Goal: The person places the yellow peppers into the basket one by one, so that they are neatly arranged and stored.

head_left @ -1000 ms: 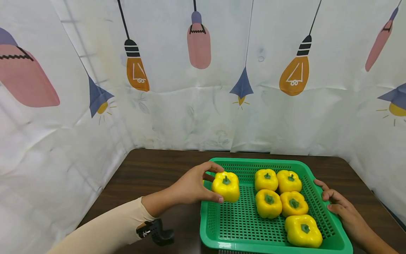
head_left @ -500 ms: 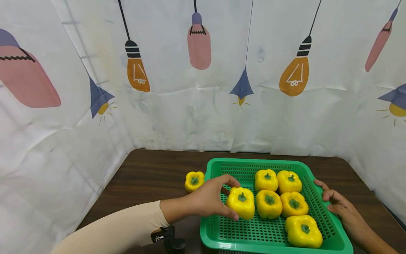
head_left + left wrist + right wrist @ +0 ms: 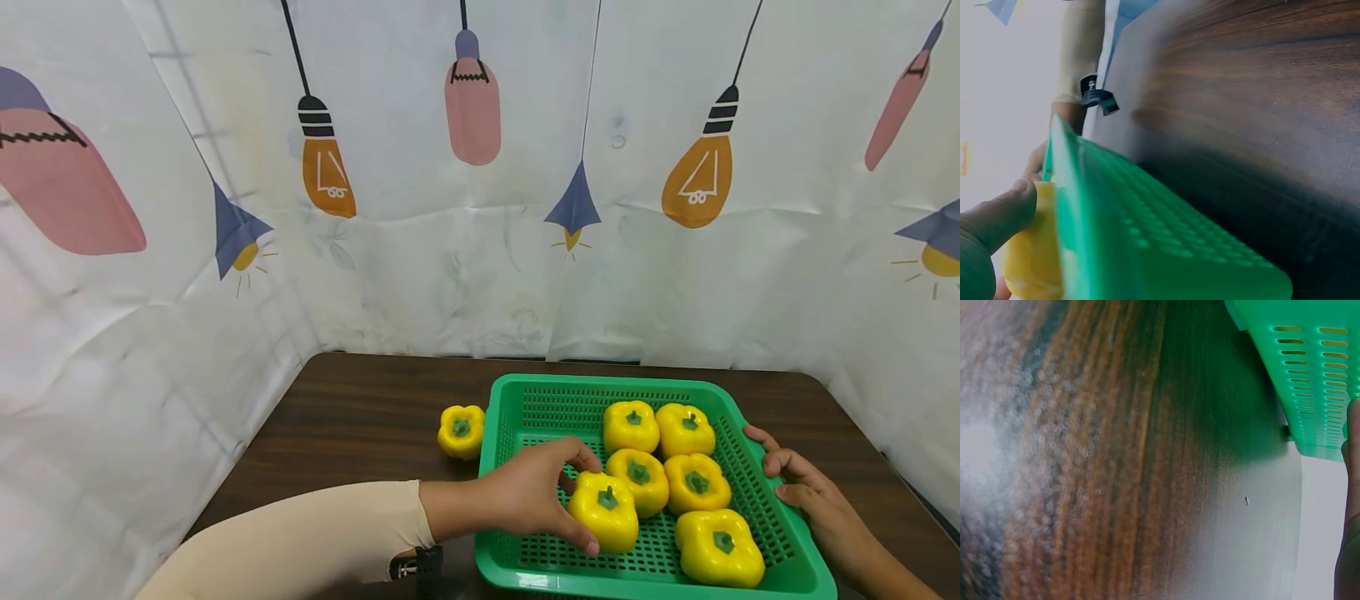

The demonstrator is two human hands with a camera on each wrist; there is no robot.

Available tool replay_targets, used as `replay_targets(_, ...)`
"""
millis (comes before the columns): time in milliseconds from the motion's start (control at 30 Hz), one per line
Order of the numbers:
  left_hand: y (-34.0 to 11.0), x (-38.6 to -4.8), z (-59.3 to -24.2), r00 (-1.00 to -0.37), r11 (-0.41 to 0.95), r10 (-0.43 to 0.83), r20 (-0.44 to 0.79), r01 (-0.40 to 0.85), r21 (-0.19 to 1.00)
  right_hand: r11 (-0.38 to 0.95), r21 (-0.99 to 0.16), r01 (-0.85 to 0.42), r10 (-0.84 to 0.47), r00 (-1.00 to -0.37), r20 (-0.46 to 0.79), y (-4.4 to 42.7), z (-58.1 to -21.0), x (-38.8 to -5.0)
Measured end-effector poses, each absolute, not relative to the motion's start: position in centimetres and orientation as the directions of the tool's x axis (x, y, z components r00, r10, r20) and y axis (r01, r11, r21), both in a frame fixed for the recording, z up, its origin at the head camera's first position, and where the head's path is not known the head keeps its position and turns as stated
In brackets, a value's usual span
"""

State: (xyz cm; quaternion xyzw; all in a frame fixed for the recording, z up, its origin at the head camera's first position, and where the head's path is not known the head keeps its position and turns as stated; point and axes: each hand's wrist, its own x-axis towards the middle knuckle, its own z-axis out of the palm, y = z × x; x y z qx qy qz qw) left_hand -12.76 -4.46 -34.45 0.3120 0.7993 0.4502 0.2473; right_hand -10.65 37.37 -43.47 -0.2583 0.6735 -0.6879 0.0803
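Note:
My left hand (image 3: 525, 493) holds a yellow bell pepper (image 3: 604, 517) between thumb and fingers, over the front middle of the green basket (image 3: 517, 575). The left wrist view shows the thumb (image 3: 1007, 212) against that bell pepper (image 3: 1034, 250), behind the basket's wall (image 3: 1166, 250). Several more yellow bell peppers, such as this one at the front right (image 3: 718, 550), stand stem up in the basket's right part. My right hand (image 3: 813, 504) grips the basket's right rim with curled fingers. Whether the held pepper touches the basket floor cannot be seen.
One yellow bell pepper (image 3: 461, 432) stands on the dark wooden table (image 3: 360, 408), just left of the basket. A light curtain (image 3: 420, 292) printed with lamps hangs behind the table and along its sides.
My left hand has carried the bell pepper rightward and toward the front of the basket, beside the others. This uncovered the pepper on the table. The right hand has stayed at the rim.

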Motion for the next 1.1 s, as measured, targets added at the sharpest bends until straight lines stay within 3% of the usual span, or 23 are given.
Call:
replay_targets(500, -2.4, -12.2, -35.5, -0.636, 0.401, 0.755, -0.159, 0.256, 0.879, -0.071, -0.969, -0.237, -0.467, -0.85, 0.242, 37.4, -43.5, -10.7)
replay_targets(833, -1.4, -12.3, -35.7, -0.605, 0.377, 0.774, -0.187, 0.202, 0.904, -0.132, -0.968, -0.211, -0.502, -0.828, 0.249, 37.5, -43.4, -10.6)
replay_targets(1100, -0.7, -12.2, -36.1, -0.593, 0.379, 0.786, -0.175, 0.237, 0.895, -0.111, -0.971, -0.212, -0.492, -0.837, 0.239, 37.4, -43.3, -10.7)
